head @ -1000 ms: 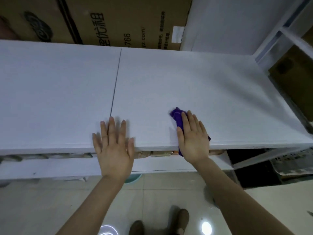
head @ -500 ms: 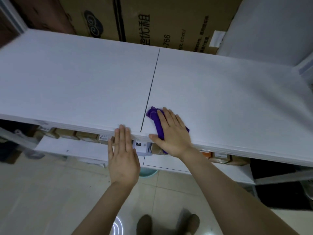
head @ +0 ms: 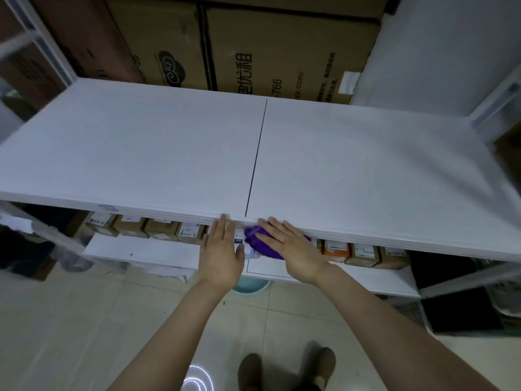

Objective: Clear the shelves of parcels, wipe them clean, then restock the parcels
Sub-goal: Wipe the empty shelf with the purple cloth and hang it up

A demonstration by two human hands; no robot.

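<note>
A wide white shelf (head: 352,165) with a dark seam down its middle carries no parcels. My right hand (head: 293,249) lies with straight fingers over a purple cloth (head: 260,244) at the shelf's front edge, just right of the seam; the cloth hangs partly below the edge. My left hand (head: 221,255) is flat with its fingertips touching the front edge left of the seam. On the shelf below stands a row of brown labelled parcels (head: 158,228), with more parcels (head: 363,253) at the right.
Large cardboard boxes (head: 253,52) stand behind the shelf. A white upright (head: 496,100) frames the right end, another the left. A teal basin (head: 249,286) sits on the tiled floor under the lower shelf (head: 141,253). My shoes (head: 284,368) are near the bottom.
My right hand has slid the cloth leftward along the shelf and back to its front edge, so it now overhangs. My left hand has drawn back until only its fingertips touch the edge.
</note>
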